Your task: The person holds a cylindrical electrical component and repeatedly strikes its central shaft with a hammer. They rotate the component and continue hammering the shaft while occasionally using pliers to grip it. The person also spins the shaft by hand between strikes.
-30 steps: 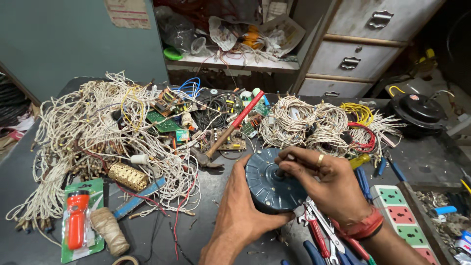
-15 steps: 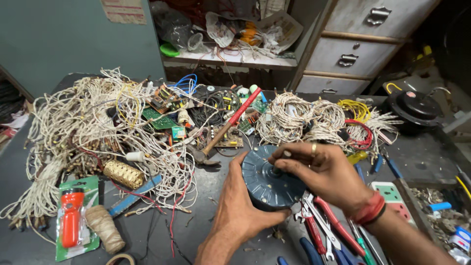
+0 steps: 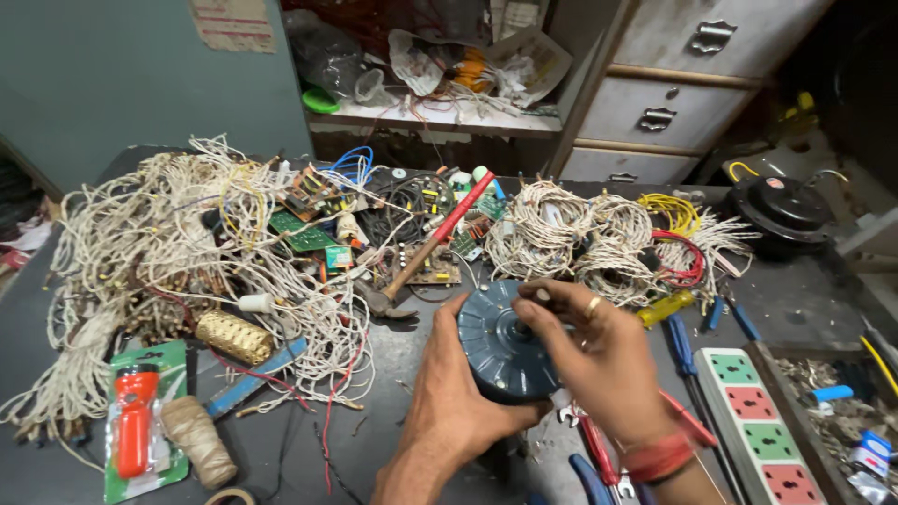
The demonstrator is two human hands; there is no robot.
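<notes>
A round dark blue motor housing point(image 3: 496, 341) stands on edge above the dark workbench, its flat face towards me. My left hand point(image 3: 458, 407) cups it from below and the left side. My right hand point(image 3: 599, 360), with a ring on one finger and a red band at the wrist, lies over its right side, and the fingertips pinch the small shaft at the hub.
Heaps of white twisted wire point(image 3: 159, 252) cover the bench's left and back. A hammer with a red handle point(image 3: 426, 252), circuit boards point(image 3: 304, 234), screwdrivers point(image 3: 678, 341), pliers point(image 3: 599, 444) and a power strip point(image 3: 758, 411) lie around. A black motor point(image 3: 781, 210) sits far right.
The view has shifted a little. My right hand's fingers have moved from the housing's top rim to its hub, and the housing stays held in both hands.
</notes>
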